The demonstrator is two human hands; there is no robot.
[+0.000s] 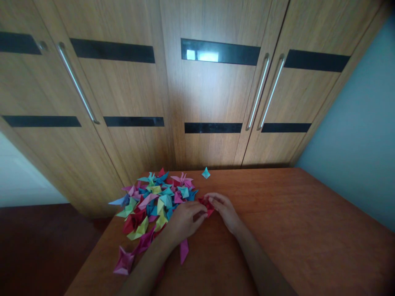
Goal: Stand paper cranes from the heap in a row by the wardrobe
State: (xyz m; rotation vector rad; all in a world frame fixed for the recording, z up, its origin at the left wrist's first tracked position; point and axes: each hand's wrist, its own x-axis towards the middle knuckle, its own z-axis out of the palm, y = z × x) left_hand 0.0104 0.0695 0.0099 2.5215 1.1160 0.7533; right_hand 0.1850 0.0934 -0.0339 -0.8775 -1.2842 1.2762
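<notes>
Hands (205, 211) w/ red origami piece (207, 205) between

Person, head-camera view: two forearms and two hands in frame, entering from the lower edge. Left hand (184, 220) and right hand (224, 209) bare, with no gloves, rings, watch or bands showing. Both forearms uncovered as far as the frame shows; no sleeve edge visible on either arm.

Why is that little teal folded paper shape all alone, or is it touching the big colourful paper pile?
Apart. The head view shows the small teal folded paper shape with bare wooden table between it and the pile of colourful folded papers.
</notes>
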